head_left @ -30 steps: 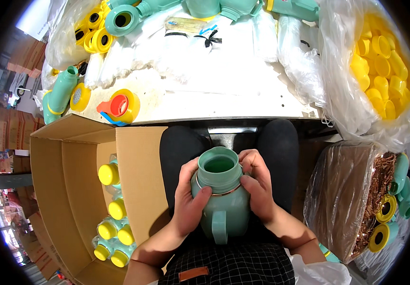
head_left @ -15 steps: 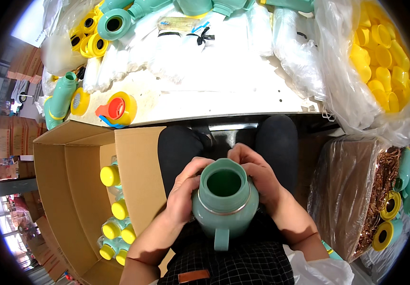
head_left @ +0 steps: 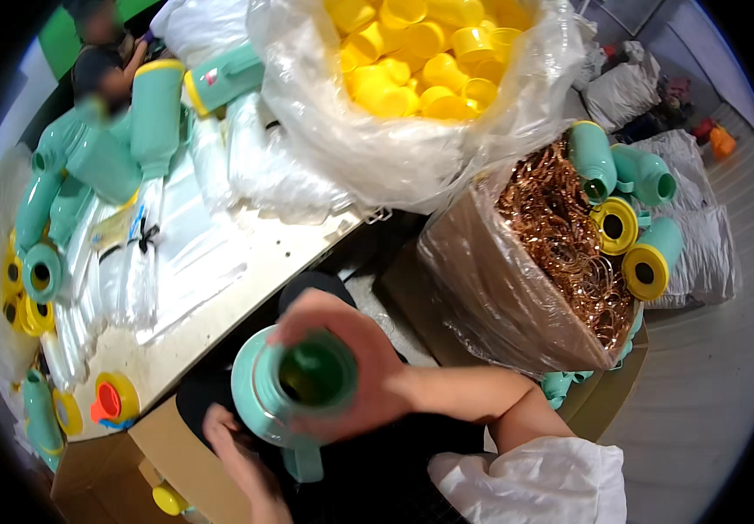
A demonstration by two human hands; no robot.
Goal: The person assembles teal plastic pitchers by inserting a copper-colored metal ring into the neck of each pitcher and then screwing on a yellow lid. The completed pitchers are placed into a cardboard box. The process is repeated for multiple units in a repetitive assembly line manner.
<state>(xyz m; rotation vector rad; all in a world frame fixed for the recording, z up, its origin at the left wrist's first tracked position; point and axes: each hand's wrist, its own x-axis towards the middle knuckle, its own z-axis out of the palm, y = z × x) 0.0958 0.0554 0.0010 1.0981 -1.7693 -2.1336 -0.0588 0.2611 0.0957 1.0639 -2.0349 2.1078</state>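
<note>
A green bottle shell (head_left: 253,384) with a side handle stands between my arms over my lap. Its open neck (head_left: 317,371) faces up, and the inside looks dark. My right hand (head_left: 364,358) is wrapped round the neck from the right, smeared by motion. Whether the neck part is loose from the body cannot be made out. My left hand (head_left: 235,450) is low beside the shell on its left, blurred, with its fingers partly hidden; I see no clear contact. An open cardboard box (head_left: 193,463) is close to it, with a yellow-capped bottle (head_left: 169,499) inside.
A large clear bag of yellow cups (head_left: 429,65) rests on the table (head_left: 206,341). Right of me, a plastic-lined box (head_left: 499,288) holds copper-coloured strands, green shells (head_left: 592,162) beside it. More green shells (head_left: 157,113) lie at far left, where another person (head_left: 102,65) is.
My view has swung to the right. My left hand has come off the shell's upper side and dropped lower left, while my right hand has closed over the neck.
</note>
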